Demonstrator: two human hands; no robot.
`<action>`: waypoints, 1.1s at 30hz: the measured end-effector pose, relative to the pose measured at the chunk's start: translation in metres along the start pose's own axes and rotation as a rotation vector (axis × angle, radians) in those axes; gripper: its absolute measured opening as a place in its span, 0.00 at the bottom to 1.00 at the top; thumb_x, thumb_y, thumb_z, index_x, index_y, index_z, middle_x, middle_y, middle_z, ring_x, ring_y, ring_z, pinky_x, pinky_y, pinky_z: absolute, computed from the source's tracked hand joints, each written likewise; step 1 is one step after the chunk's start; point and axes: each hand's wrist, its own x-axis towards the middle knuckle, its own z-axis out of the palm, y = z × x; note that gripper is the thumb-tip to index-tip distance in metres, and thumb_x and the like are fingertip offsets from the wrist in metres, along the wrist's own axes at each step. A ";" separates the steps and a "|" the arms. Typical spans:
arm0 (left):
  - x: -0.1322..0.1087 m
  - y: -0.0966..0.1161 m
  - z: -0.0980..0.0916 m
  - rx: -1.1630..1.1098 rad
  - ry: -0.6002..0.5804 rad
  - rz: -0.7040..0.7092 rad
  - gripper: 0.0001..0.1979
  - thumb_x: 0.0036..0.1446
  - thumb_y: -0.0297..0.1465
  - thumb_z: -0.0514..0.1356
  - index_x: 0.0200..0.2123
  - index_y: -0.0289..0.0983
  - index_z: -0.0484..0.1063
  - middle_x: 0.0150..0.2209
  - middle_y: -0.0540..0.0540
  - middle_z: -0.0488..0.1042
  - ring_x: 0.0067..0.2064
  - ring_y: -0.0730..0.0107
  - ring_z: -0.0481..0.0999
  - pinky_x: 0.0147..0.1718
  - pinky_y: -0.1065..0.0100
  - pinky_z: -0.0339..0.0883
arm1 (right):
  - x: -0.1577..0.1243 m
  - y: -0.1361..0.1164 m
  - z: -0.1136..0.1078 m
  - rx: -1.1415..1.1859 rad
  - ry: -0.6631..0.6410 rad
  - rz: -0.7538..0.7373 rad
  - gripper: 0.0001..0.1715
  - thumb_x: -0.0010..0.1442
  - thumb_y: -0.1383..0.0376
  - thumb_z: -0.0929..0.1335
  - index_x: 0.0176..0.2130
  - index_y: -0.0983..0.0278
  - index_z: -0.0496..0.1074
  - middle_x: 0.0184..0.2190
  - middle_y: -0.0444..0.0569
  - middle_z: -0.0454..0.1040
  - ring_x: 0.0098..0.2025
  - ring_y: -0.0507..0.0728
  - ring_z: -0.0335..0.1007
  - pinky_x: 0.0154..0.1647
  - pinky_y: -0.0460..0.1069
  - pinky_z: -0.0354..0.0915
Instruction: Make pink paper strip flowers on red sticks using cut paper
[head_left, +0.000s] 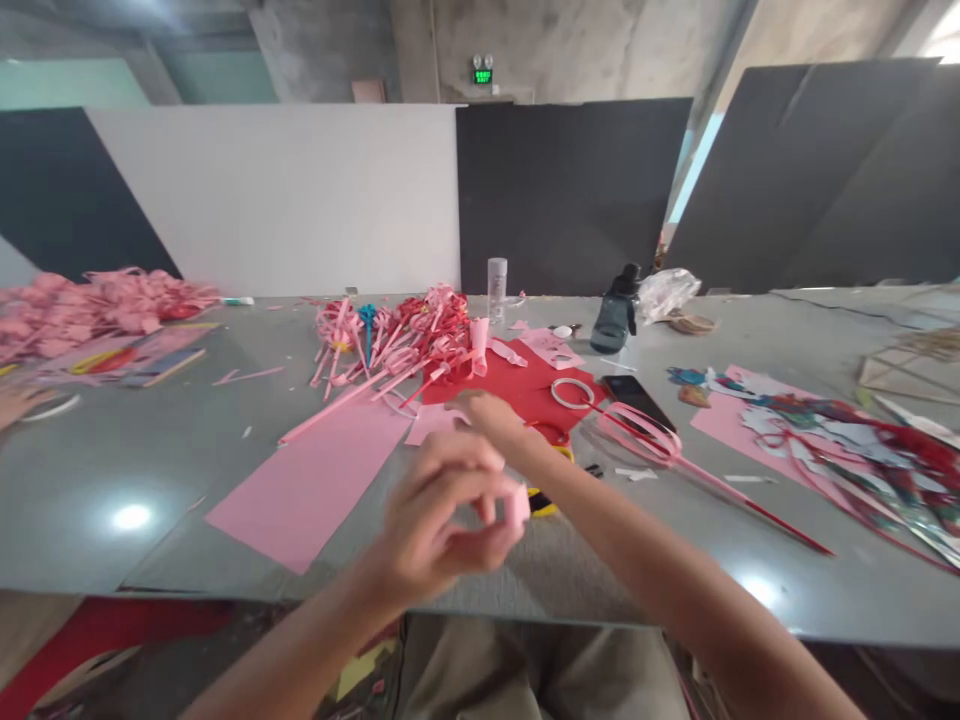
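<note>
My left hand [442, 500] is raised over the near part of the table, its fingers curled around a small loop of pink paper [516, 505]. My right hand [491, 415] reaches across behind it, above a small pink paper piece [427, 424] and the red sheet [529, 385]. Its fingers are partly hidden and blurred, so their grip does not show. Left of both hands lies a large pink sheet [319, 480]. Partly covered by my right forearm are yellow-and-black scissors [544, 502].
A heap of pink and red paper-strip pieces [420, 340] lies beyond the hands. To the right are a pink paper wand [645, 435], a white ring [572, 393], a phone [637, 400] and a dark bottle [615, 315]. Another person's hand [26, 400] rests at far left.
</note>
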 end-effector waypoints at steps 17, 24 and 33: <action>-0.027 -0.046 -0.019 0.043 -0.058 -0.309 0.03 0.66 0.30 0.61 0.42 0.41 0.73 0.40 0.44 0.69 0.39 0.68 0.75 0.33 0.69 0.73 | 0.051 -0.003 0.031 -0.471 -0.148 -0.030 0.17 0.67 0.72 0.65 0.55 0.67 0.71 0.55 0.61 0.74 0.52 0.62 0.74 0.50 0.58 0.72; -0.007 -0.089 0.012 -0.334 0.009 -0.687 0.09 0.68 0.38 0.60 0.41 0.38 0.72 0.44 0.46 0.68 0.27 0.79 0.66 0.26 0.72 0.66 | -0.022 0.036 -0.057 -0.095 0.108 0.055 0.11 0.64 0.71 0.58 0.43 0.61 0.66 0.32 0.46 0.71 0.31 0.54 0.66 0.34 0.49 0.63; -0.027 -0.102 0.011 -0.360 -0.383 -0.645 0.08 0.67 0.39 0.62 0.41 0.40 0.74 0.45 0.45 0.69 0.35 0.74 0.72 0.35 0.69 0.69 | -0.069 0.054 -0.068 0.325 0.185 0.259 0.06 0.58 0.60 0.65 0.33 0.60 0.67 0.26 0.43 0.66 0.27 0.52 0.63 0.29 0.48 0.60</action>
